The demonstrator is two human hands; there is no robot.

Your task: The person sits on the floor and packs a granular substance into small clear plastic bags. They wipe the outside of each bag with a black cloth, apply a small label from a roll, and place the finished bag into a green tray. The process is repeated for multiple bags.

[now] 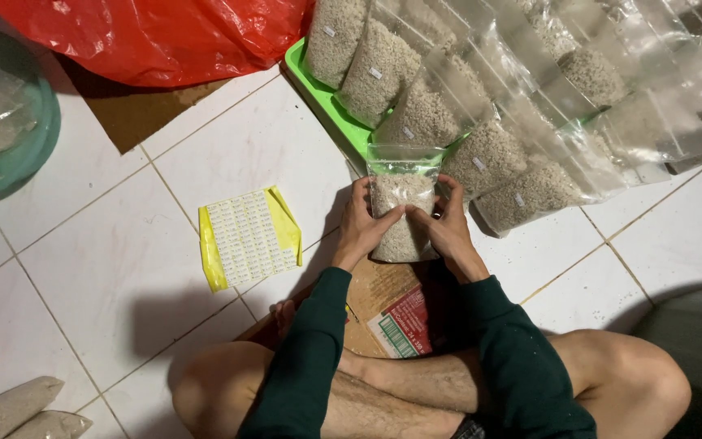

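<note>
A clear plastic zip bag (400, 199) half full of pale grain stands upright on the floor in front of me. My left hand (361, 228) grips its left side and my right hand (448, 228) grips its right side, both thumbs pressed on its front. Both arms wear dark green sleeves. Just beyond the bag, several filled bags (448, 106) of the same grain lean in rows on a bright green tray (322, 102).
A yellow-backed sheet of small white labels (249, 236) lies on the white tiles to the left. A red plastic bag (148, 36) and a teal basin (10, 138) sit at the far left. Flat cardboard (383, 305) lies under my crossed legs. Sacks (10, 410) rest at bottom left.
</note>
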